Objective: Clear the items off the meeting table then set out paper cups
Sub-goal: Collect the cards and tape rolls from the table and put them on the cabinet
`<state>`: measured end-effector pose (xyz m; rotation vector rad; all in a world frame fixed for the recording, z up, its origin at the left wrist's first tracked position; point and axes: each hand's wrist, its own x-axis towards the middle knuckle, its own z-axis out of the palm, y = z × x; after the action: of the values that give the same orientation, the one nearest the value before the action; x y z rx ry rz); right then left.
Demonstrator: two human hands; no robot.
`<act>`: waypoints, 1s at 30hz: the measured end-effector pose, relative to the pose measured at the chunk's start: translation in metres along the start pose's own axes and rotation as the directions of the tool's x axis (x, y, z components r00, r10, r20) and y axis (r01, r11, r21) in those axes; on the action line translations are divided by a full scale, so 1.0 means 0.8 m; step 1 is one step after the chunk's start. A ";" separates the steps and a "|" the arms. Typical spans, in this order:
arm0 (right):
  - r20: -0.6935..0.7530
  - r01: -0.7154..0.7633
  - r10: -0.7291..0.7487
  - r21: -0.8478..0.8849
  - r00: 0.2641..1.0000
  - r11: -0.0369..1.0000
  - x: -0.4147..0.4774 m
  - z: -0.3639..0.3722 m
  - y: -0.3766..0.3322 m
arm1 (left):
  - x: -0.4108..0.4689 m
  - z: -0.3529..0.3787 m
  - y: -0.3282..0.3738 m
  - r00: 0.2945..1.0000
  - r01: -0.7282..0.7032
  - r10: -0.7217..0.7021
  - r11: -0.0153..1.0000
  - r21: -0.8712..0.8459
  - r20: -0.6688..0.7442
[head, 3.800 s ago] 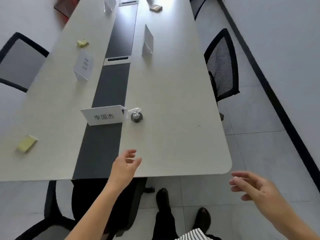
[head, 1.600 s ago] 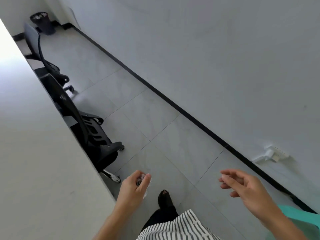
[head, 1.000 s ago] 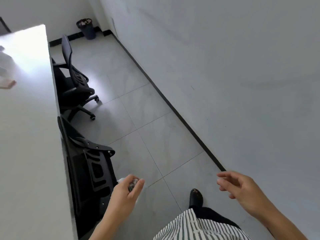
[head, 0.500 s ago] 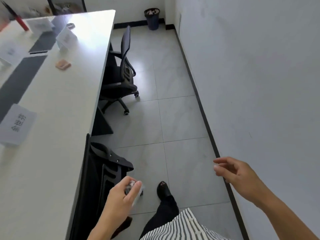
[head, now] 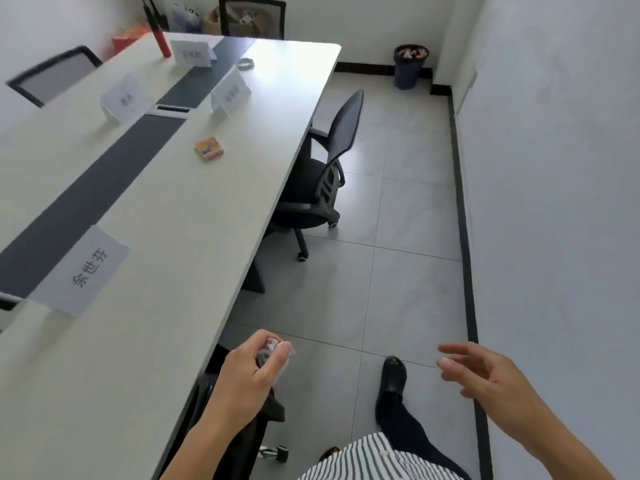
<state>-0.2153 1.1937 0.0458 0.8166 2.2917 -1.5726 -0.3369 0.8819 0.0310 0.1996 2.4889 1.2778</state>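
Note:
My left hand (head: pixel 247 372) grips a small dark object in clear wrapping (head: pixel 269 351), held over the floor just off the right edge of the long white meeting table (head: pixel 145 258). Empty and with loosely spread fingers, my right hand (head: pixel 485 372) hangs in the air near the wall. On the table lie an orange packet (head: pixel 209 149), a small ring-shaped item (head: pixel 245 64) and a red stick-shaped object (head: pixel 160 39) at the far end. White name cards (head: pixel 83 268) stand along the dark centre strip (head: pixel 100 192).
A black office chair (head: pixel 318 174) is pushed to the table's right side, another chair (head: pixel 242 427) is right below my left hand. A dark waste bin (head: pixel 410 65) full of scraps stands in the far corner. Tiled floor runs between table and right wall.
I took the wrapped object off the table with my left hand and turned along the table's right side. The view has swung left, showing more tabletop and the bin.

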 end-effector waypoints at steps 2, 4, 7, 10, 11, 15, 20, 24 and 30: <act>0.064 0.020 -0.018 -0.026 0.998 0.999 0.058 -0.007 -0.020 | 0.027 -0.001 -0.004 0.996 0.070 -0.070 0.997 0.011 -0.056; 0.126 0.052 -0.045 -0.048 0.991 0.998 0.119 -0.014 -0.043 | 0.059 -0.002 -0.001 0.984 0.134 -0.133 0.991 0.005 -0.122; 0.231 0.112 -0.086 -0.102 0.969 0.988 0.211 -0.029 -0.087 | 0.113 -0.002 0.023 0.954 0.203 -0.205 0.979 -0.031 -0.221; 0.334 0.192 -0.130 -0.161 0.934 0.968 0.295 -0.036 -0.144 | 0.160 -0.004 0.057 0.926 0.226 -0.244 0.969 -0.095 -0.287; 0.365 0.223 -0.145 -0.181 0.920 0.958 0.322 -0.036 -0.164 | 0.172 -0.005 0.065 0.914 0.243 -0.268 0.963 -0.117 -0.304; 0.477 0.358 -0.211 -0.240 0.853 0.903 0.409 -0.018 -0.241 | 0.181 -0.012 0.066 0.826 0.350 -0.416 0.907 -0.233 -0.381; 0.616 0.474 -0.228 -0.269 0.754 0.839 0.473 0.050 -0.307 | 0.174 -0.031 0.040 0.672 0.453 -0.571 0.821 -0.348 -0.471; 0.706 0.547 -0.207 -0.295 0.677 0.783 0.490 0.125 -0.343 | 0.188 -0.064 0.005 0.582 0.471 -0.616 0.788 -0.397 -0.532; 0.736 0.589 -0.192 -0.327 0.649 0.739 0.517 0.202 -0.410 | 0.262 -0.139 -0.029 0.608 0.410 -0.594 0.803 -0.433 -0.527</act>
<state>-0.7569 1.0871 0.0336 -0.4175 2.2131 -0.9639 -0.5716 0.8408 0.0239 -1.1443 2.5066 1.5618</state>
